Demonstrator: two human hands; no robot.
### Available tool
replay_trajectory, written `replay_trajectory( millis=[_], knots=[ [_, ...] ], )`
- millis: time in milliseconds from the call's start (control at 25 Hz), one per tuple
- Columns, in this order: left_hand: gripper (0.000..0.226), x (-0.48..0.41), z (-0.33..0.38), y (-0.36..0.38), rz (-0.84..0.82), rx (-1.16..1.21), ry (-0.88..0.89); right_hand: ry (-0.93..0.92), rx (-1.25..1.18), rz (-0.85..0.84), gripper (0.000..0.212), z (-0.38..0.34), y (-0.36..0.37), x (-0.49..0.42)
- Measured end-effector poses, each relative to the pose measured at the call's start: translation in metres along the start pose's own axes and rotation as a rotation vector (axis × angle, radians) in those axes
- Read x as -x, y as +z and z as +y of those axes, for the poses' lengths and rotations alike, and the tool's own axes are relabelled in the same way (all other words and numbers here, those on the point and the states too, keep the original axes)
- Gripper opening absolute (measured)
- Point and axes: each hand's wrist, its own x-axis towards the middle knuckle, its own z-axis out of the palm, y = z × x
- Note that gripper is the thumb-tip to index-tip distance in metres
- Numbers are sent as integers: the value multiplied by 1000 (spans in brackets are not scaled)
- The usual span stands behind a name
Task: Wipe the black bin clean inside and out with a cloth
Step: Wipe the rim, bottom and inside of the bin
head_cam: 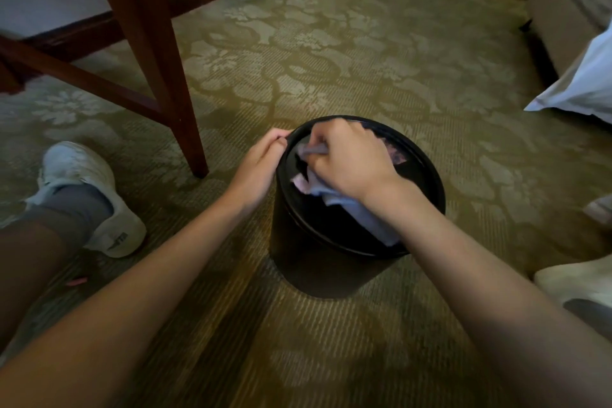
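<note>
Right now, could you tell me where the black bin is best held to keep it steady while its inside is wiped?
Probably the rim of the black bin, from the left. The bin stands upright on the carpet with its mouth open; the left hand already pinches that rim while the right hand works the cloth inside.

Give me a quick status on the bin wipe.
Left hand gripping black bin rim. Right hand pressing cloth inside. Nothing in the way.

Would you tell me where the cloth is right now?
Centre of the head view: the cloth is bunched in the right hand over the black bin mouth.
</note>
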Motion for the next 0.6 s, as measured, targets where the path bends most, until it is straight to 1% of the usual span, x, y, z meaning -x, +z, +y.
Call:
replay_trajectory(
  millis=[160,280,360,440,600],
  knots=[
    [23,-2,-1,-1,-2,-1,-60,119,28,26,15,6,2,-43],
    [23,-2,0,-4,-18,-25,-22,134,46,34,21,6,5,-50],
    [23,-1,1,-5,-38,-46,0,147,115,52,25,10,4,-50],
    [25,-1,0,-6,-56,-71,-11,198,199,60,27,20,-2,-51],
    [27,1,4,-7,-78,-83,-32,258,312,16,25,29,-14,-59]
  ],
)
